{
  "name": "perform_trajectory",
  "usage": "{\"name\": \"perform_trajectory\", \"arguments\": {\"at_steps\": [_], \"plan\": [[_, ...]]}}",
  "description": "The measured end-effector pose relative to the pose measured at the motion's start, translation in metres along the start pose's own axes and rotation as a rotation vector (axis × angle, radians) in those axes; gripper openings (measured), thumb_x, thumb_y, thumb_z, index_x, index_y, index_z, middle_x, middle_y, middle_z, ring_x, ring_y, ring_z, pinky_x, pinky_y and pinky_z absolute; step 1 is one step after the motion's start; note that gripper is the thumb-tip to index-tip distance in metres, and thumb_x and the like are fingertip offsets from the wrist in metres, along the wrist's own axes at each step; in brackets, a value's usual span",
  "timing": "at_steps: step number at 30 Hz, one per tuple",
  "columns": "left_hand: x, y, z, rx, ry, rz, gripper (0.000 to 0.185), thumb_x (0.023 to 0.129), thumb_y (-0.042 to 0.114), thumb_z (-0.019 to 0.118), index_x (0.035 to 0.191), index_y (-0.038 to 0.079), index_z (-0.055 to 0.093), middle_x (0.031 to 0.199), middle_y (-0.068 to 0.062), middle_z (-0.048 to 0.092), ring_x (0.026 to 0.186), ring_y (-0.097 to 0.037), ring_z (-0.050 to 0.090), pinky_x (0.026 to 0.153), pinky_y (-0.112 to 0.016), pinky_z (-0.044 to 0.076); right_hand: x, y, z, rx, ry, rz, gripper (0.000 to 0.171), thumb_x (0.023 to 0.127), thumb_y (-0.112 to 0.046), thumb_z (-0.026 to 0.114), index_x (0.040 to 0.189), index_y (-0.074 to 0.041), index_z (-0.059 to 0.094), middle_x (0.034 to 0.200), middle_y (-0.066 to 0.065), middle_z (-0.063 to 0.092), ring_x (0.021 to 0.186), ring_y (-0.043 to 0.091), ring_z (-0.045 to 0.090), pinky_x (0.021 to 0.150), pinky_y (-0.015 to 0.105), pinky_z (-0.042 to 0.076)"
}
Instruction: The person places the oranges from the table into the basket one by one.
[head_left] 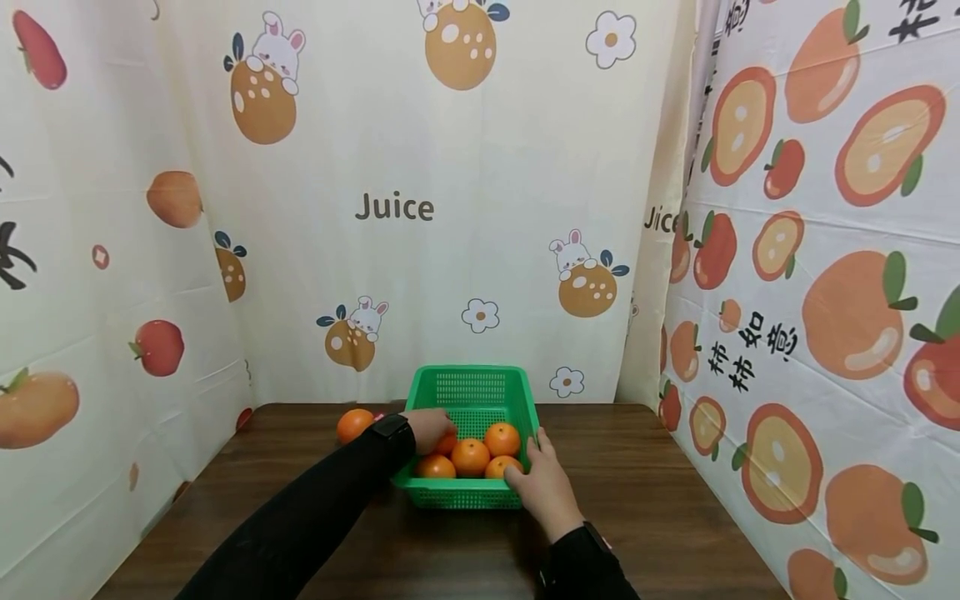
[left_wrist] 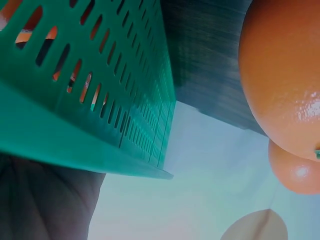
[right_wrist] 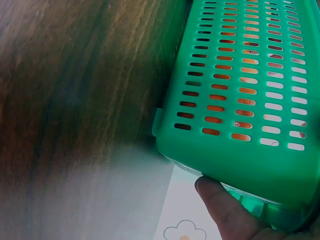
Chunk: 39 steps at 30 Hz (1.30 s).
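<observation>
A green plastic basket [head_left: 468, 497] with slotted walls stands on the table, several oranges [head_left: 470, 457] in its near half. My left hand [head_left: 429, 429] reaches over the basket's left rim, fingers bent down around an orange [head_left: 447, 443] inside; the fingertips are mostly hidden. In the left wrist view, the palm [left_wrist: 47, 200] lies beside the basket's rim. My right hand [head_left: 551, 492] holds the basket's right side near the front corner, thumb at the rim. The right wrist view shows one finger [right_wrist: 222, 207] against the basket's wall [right_wrist: 225, 165].
Left of the basket lies an orange [head_left: 355, 425], partly behind my left forearm, with a small reddish thing [head_left: 378, 416] near it. The left wrist view shows two oranges close by, the nearer one [left_wrist: 285, 75] large. Printed curtains [head_left: 480, 250] enclose the dark wooden table [head_left: 622, 492].
</observation>
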<state>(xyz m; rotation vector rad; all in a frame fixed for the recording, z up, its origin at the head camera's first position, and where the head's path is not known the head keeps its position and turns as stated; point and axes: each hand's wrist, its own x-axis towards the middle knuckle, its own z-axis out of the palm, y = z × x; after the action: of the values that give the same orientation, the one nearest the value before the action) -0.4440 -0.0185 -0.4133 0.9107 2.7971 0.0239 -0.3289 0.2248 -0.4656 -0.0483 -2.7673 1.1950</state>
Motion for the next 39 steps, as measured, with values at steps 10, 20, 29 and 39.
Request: {"name": "perform_trajectory", "arguments": {"at_steps": [10, 20, 29, 39], "plan": [[-0.011, 0.005, -0.012, -0.014, 0.035, 0.026, 0.032, 0.100, 0.005, 0.067, 0.127, 0.017, 0.078, 0.119, -0.002, 0.073, 0.100, -0.015, 0.061, 0.105, -0.041, 0.054, 0.003, -0.001, 0.001, -0.008, -0.006, 0.017, 0.077, 0.096, -0.031, 0.064, 0.161, 0.003, 0.041, 0.179, 0.012, 0.018, 0.156, 0.044, 0.037, 0.121, 0.063, 0.037], [-0.006, -0.005, -0.011, -0.061, 0.046, 0.037, 0.028, 0.102, 0.010, 0.068, 0.125, 0.020, 0.080, 0.121, 0.000, 0.074, 0.106, -0.015, 0.065, 0.106, -0.043, 0.054, 0.002, -0.002, 0.000, 0.005, 0.000, 0.013, 0.076, 0.097, -0.030, 0.063, 0.161, 0.004, 0.040, 0.179, 0.013, 0.018, 0.156, 0.044, 0.037, 0.121, 0.064, 0.037], [-0.024, -0.012, -0.019, -0.130, 0.070, 0.061, 0.030, 0.101, 0.011, 0.071, 0.130, 0.015, 0.078, 0.127, -0.005, 0.072, 0.103, -0.017, 0.062, 0.103, -0.045, 0.056, 0.003, -0.002, 0.001, -0.003, -0.004, 0.012, 0.076, 0.097, -0.031, 0.063, 0.161, 0.003, 0.041, 0.179, 0.013, 0.018, 0.156, 0.044, 0.036, 0.121, 0.064, 0.037], [-0.025, -0.026, -0.015, -0.109, 0.118, 0.091, 0.026, 0.098, 0.012, 0.074, 0.123, 0.015, 0.079, 0.121, -0.004, 0.073, 0.102, -0.018, 0.066, 0.097, -0.043, 0.058, 0.004, -0.002, 0.001, 0.006, -0.014, 0.021, 0.077, 0.098, -0.031, 0.064, 0.162, 0.003, 0.040, 0.179, 0.013, 0.018, 0.157, 0.044, 0.036, 0.121, 0.066, 0.036]]}}
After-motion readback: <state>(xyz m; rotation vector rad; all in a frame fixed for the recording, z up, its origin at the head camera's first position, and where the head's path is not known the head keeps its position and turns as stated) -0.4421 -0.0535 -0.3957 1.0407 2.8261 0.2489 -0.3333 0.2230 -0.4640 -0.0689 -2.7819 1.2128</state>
